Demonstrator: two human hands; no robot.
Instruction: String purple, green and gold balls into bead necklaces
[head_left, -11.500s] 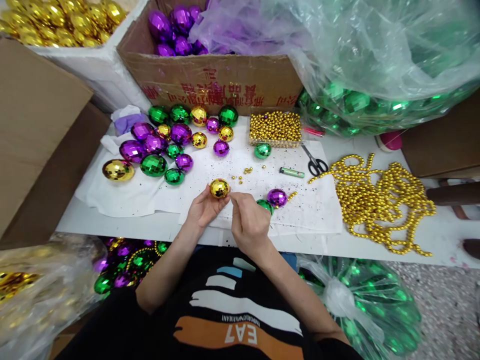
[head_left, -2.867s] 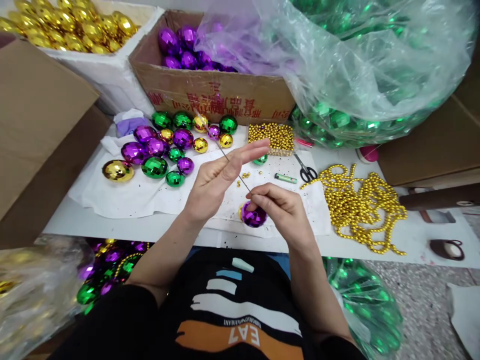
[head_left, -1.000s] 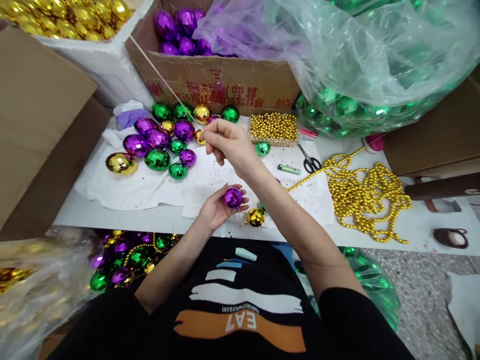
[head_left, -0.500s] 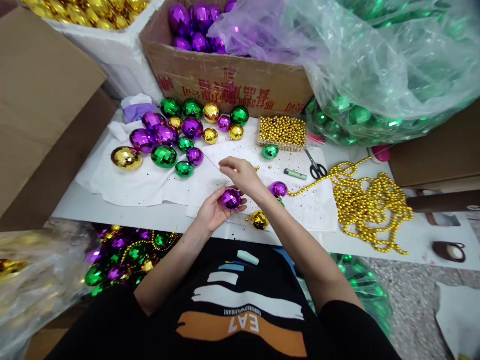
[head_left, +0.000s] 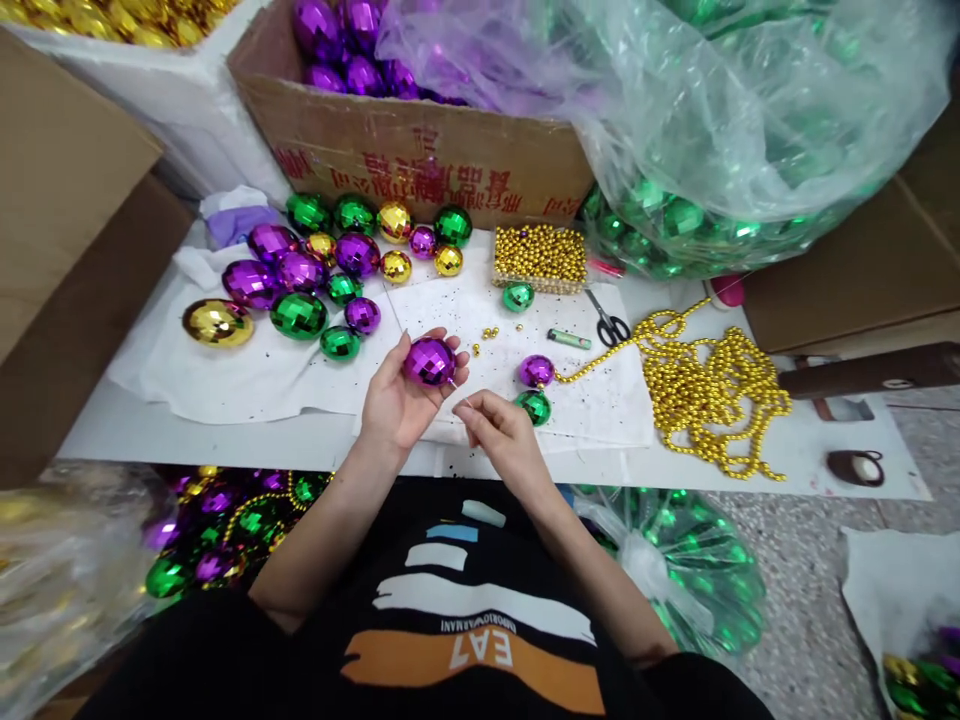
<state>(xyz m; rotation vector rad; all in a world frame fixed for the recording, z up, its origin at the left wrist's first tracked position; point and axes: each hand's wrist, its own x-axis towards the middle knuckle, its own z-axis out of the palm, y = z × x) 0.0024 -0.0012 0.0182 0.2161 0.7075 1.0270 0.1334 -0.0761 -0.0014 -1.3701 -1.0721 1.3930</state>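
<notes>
The left hand curls around a shiny purple egg-shaped ball with little flat sides, over the middle of the white desk's front edge. The right hand pinches a thin pale string beside it. A round green shiny ball and gold round beads lie toward the desk's right edge.

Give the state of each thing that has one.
Purple ball, held in the left hand
Thin strand, pinched by the right hand
Scissors, lying unheld
Bead tray, open-topped, full of gold beads
Gold bead string, piled in loose coils
Cardboard box, open, holding purple balls
White foam box, open, holding gold balls
Floor bag, neck gathered
</notes>
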